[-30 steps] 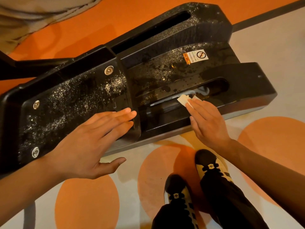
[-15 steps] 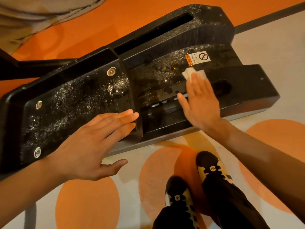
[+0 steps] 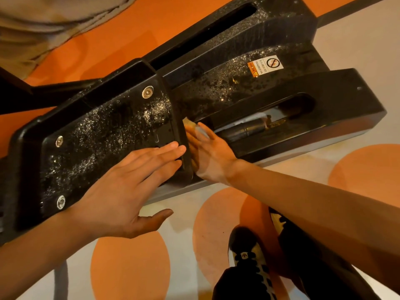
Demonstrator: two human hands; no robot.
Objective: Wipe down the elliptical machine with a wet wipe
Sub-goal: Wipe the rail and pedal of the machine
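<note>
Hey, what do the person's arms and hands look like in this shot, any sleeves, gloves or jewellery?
The left forearm and right forearm are bare, with no sleeve in view. The left hand and right hand wear no gloves, and no ring, watch or bracelet shows on either.

Black speckled elliptical machine (image 3: 104, 148) on pale floor (image 3: 357, 35) with orange circles.

Elliptical base (image 3: 350, 98): glossy black plastic, wet-speckled; bolts (image 3: 147, 92) shiny metal.
</note>
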